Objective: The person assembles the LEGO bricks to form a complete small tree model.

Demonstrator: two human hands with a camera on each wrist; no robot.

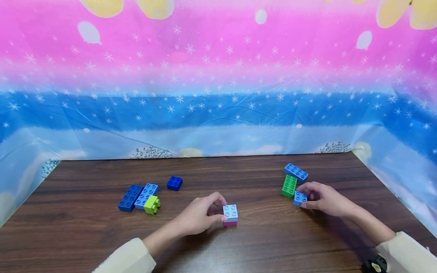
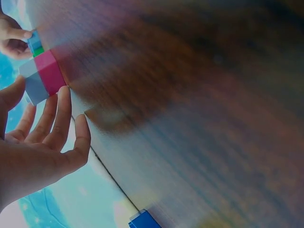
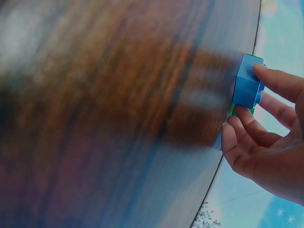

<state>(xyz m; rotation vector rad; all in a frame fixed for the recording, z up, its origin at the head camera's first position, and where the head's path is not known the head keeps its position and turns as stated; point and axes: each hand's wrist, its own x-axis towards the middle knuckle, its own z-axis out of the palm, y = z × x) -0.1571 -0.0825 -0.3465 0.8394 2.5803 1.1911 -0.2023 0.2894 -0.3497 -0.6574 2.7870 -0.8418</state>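
My left hand holds a two-brick stack between thumb and fingers: a pale blue square toy brick on top of a pink brick. In the left wrist view the thumb presses the pale blue brick's side and fingertips reach the pink brick. Over on the right, my right hand pinches a small blue square brick, its studs facing up. Right beside that brick lies a long green brick, with a long blue brick behind it. The right wrist view shows the thumb on the pinched brick.
Left on the brown wooden table lie a dark blue long brick, a lighter blue long brick, a lime brick tipped on its side and a dark blue square brick. A patterned cloth hangs behind.
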